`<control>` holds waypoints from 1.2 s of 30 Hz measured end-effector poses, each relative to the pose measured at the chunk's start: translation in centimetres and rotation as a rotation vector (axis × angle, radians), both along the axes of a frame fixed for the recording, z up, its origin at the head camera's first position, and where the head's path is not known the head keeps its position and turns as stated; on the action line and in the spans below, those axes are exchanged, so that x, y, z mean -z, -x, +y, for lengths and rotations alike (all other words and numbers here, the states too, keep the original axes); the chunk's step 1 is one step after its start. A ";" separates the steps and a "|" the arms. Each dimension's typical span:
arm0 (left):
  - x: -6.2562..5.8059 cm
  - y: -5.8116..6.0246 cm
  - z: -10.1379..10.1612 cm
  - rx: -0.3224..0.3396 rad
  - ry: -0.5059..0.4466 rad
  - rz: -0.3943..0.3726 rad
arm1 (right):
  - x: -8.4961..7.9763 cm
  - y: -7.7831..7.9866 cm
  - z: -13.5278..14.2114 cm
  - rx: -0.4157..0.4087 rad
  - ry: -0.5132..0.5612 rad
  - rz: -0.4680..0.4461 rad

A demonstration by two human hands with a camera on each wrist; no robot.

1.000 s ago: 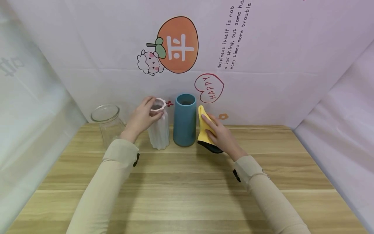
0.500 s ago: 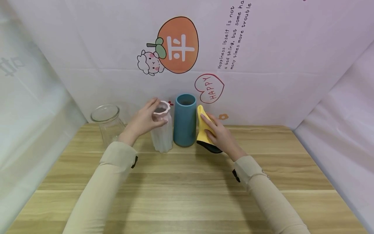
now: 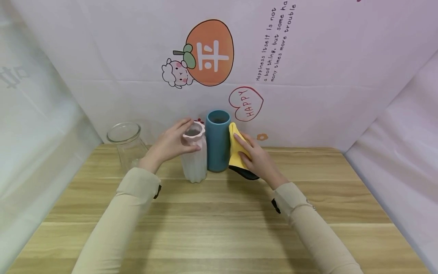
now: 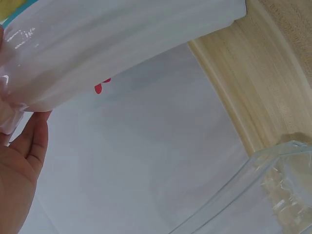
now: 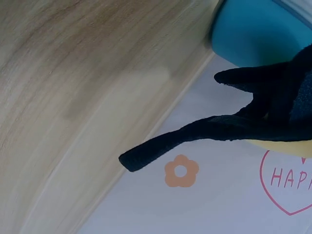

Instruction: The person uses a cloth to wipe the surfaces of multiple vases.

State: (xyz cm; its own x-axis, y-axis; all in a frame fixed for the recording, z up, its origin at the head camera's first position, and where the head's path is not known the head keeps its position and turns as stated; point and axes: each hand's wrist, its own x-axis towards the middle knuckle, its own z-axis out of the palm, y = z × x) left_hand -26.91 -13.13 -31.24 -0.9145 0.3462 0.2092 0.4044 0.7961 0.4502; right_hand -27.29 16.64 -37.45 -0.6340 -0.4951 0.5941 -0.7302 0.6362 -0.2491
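My left hand [image 3: 169, 144] grips the scalloped neck of a white ribbed vase [image 3: 195, 163], fingers behind and thumb in front. The vase stands close to a blue vase [image 3: 218, 144], slightly in front of its left side; whether its base touches the table I cannot tell. In the left wrist view the white vase [image 4: 122, 39] spans the top. My right hand [image 3: 258, 158] holds a folded yellow cloth [image 3: 237, 152] with a black edge against or just beside the blue vase's right side. Black edging of the cloth [image 5: 165, 141] fills the right wrist view's right side.
A clear glass vase [image 3: 128, 146] stands at the left, behind my left forearm. The wooden table [image 3: 212, 228] meets a printed white backdrop [image 3: 308, 106] right behind the vases. White cloth walls [image 3: 400, 140] close off both sides.
My left hand has moved the white vase right and a little toward me, closer to the blue vase. The right hand and cloth have shifted slightly left.
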 end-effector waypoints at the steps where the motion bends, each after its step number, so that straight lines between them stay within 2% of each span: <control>1: 0.0 0.0 0.0 0.003 -0.001 0.006 | 0.0 0.0 0.0 -0.007 0.007 0.004; 10: 0.4 -0.4 0.2 0.044 0.002 0.063 | -0.4 -0.4 -0.3 -0.056 0.045 0.085; 18: 0.5 -0.7 0.6 0.028 0.000 0.052 | -1.3 -1.2 -0.9 -0.124 0.057 0.136; 26: 0.8 -0.9 1.2 0.064 0.022 0.088 | -2.0 -1.5 -1.8 -0.194 0.073 0.176; 36: 1.1 -1.2 2.1 0.099 0.031 0.123 | -2.1 -1.7 -2.8 -0.200 0.048 0.212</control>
